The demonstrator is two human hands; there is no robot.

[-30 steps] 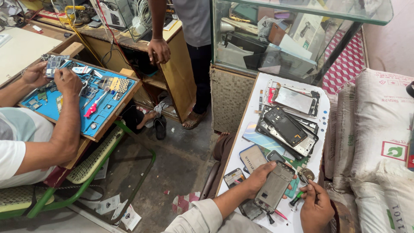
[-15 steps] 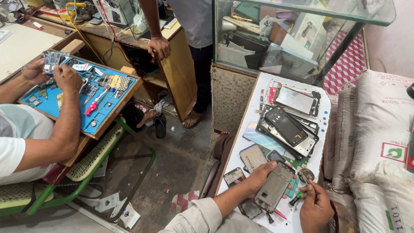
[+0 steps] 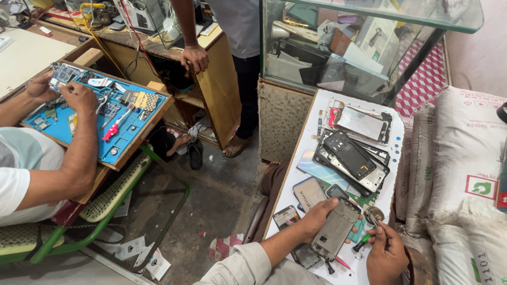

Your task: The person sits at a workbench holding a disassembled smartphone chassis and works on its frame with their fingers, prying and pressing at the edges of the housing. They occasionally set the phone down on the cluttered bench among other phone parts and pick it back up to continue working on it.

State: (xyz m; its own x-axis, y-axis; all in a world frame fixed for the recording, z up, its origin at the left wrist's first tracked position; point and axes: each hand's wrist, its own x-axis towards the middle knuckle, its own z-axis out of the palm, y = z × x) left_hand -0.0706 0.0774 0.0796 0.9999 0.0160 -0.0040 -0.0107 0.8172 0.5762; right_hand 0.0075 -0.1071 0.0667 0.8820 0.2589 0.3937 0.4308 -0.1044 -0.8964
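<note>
My left hand (image 3: 316, 215) grips the left edge of an opened phone body (image 3: 336, 231), grey inside, held over a white work board (image 3: 393, 158). To its right, my right hand (image 3: 388, 254) is closed around a small thin tool whose tip points up toward a small round metal part (image 3: 374, 213). A green-handled screwdriver (image 3: 363, 243) lies on the board between my hands. Just beyond them lie a stack of dark phone frames and screens (image 3: 348, 155) and a clear phone case (image 3: 309, 192).
A glass display case (image 3: 369, 47) stands behind the board, with white sacks (image 3: 465, 174) to the right. On the left, a seated person works with both hands on a blue repair mat (image 3: 121, 142). Another person stands by a wooden cabinet (image 3: 222, 89).
The view has shifted slightly. Both my hands stay on the phone body and the tool. The seated person's hands have barely moved.
</note>
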